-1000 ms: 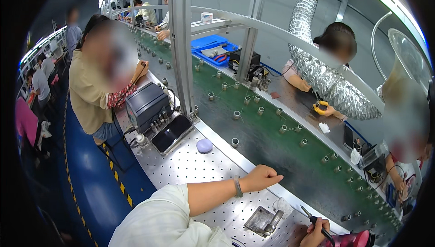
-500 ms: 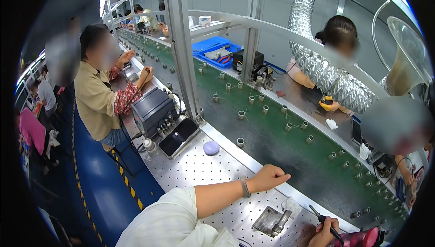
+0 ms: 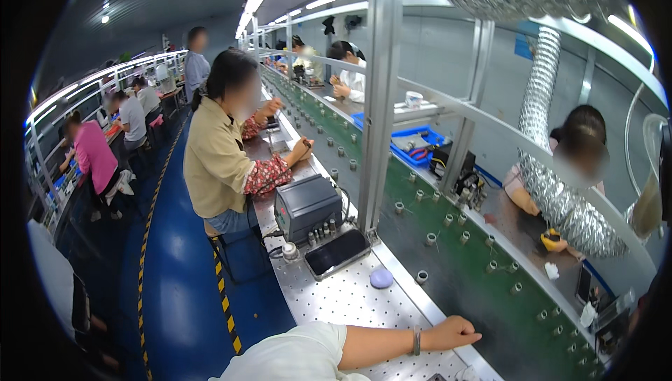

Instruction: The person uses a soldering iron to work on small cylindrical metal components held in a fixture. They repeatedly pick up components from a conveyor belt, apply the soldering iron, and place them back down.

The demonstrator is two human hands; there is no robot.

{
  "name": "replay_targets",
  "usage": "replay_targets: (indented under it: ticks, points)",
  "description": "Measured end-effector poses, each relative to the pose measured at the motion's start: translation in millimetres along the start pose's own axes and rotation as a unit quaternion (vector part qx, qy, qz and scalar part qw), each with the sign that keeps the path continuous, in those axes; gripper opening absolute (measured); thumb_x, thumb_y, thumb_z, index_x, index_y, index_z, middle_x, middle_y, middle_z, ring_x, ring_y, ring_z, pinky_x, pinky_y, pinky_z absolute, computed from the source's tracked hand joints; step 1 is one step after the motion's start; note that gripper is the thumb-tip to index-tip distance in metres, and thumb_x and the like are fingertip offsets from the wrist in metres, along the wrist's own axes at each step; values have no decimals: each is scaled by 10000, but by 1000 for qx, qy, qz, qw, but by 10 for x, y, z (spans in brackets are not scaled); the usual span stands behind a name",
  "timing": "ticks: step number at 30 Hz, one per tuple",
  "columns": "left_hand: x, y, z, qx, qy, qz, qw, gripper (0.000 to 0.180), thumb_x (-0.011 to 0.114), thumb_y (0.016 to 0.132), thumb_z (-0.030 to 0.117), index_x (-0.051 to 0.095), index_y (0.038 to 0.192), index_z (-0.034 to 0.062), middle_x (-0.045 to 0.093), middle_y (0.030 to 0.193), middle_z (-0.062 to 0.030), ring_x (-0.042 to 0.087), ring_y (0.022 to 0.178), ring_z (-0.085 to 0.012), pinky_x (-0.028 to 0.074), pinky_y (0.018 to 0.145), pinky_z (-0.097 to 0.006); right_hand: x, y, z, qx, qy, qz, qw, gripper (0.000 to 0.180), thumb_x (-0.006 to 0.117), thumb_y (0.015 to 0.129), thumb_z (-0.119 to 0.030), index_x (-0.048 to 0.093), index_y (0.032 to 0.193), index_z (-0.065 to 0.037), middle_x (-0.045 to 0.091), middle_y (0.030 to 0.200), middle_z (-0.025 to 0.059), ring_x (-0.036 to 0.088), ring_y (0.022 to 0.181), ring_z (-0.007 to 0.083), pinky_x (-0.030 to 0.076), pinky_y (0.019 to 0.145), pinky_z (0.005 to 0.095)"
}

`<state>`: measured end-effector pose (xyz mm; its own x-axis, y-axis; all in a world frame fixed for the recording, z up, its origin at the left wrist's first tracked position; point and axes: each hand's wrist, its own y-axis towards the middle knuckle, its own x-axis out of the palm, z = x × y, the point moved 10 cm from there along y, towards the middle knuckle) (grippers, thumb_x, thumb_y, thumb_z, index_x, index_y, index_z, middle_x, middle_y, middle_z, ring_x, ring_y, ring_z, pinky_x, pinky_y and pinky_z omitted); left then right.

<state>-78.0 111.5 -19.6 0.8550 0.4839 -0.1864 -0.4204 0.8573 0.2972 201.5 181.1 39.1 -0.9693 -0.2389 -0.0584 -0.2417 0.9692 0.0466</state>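
Left hand rests at the far edge of the perforated metal table, fingers loosely curled, grasping nothing, right where the table meets the green conveyor belt. Right hand is out of frame, so I can't tell its state.

Nearest thing to the left hand: small round lilac puck, lying flat on the table, apart from the hand, toward the dark tablet.

My read: the hand is parked at the belt edge. To do it well, keep the wrist low and fingers off the belt fixtures, which stand close to the knuckles.

Surface: table plate full of small holes. A grey power unit stands behind the tablet, cables off its left side.

Room: long assembly line, co-worker in beige shirt seated next station up, more people across the belt, silver flex duct hanging right, strip lights overhead, blue floor with hazard stripe.
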Motion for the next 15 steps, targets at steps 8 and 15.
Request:
replay_targets:
  ticks: [8,15]
  points:
    - [-36,2,-32,-45,4,2,999,481,585,899,250,315,591,-2,256,531,-31,228,502,-97,244,451,-312,-20,146,147,12,3,4,1000,224,547,886,-127,461,688,-64,446,561,8,390,496,87,318,480,220]
    - [30,12,-31,-38,-10,-6,999,480,583,904,233,329,574,-5,274,512,-4,231,499,-69,228,443,-296,-104,145,215,17,-1,1,1000,232,558,894,-139,470,695,-59,461,566,17,398,489,88,309,467,215]
